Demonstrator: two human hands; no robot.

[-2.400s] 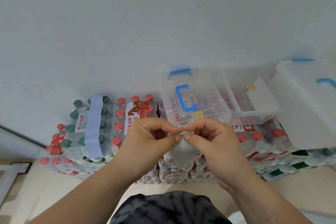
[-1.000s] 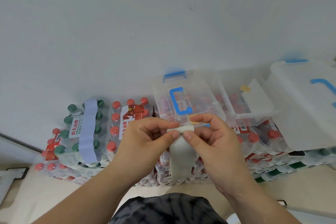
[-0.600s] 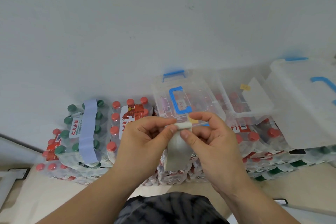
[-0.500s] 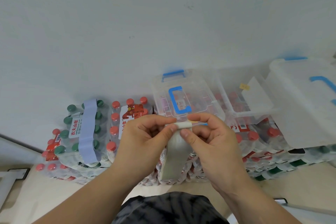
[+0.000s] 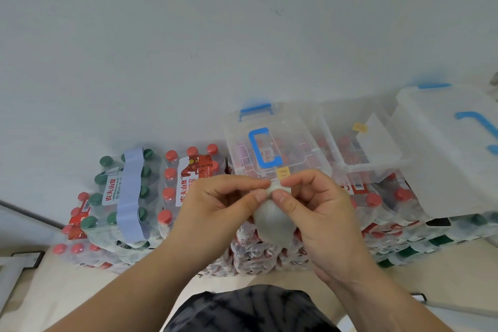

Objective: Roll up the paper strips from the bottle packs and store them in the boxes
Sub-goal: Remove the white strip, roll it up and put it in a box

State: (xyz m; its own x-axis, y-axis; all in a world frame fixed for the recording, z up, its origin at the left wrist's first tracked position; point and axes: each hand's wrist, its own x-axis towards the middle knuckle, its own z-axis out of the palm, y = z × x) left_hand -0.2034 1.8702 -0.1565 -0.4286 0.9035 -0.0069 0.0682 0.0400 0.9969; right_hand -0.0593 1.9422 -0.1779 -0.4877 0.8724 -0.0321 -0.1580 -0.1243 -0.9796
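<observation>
Shorter than half a second ago, the loose tail of the paper strip (image 5: 272, 224) hangs between my palms, its top wound into a small roll. My left hand (image 5: 215, 213) pinches the roll's left end between thumb and forefinger; my right hand (image 5: 320, 218) pinches the right end likewise. I hold it in the air before the closed box (image 5: 293, 137) on the bottle packs (image 5: 188, 178), with an open box (image 5: 347, 148) just beside it. A lilac strip (image 5: 130, 191) wraps the green-capped pack at the stack's left end.

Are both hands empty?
No, the left hand and right hand pinch a pale grey paper strip between them.
</observation>
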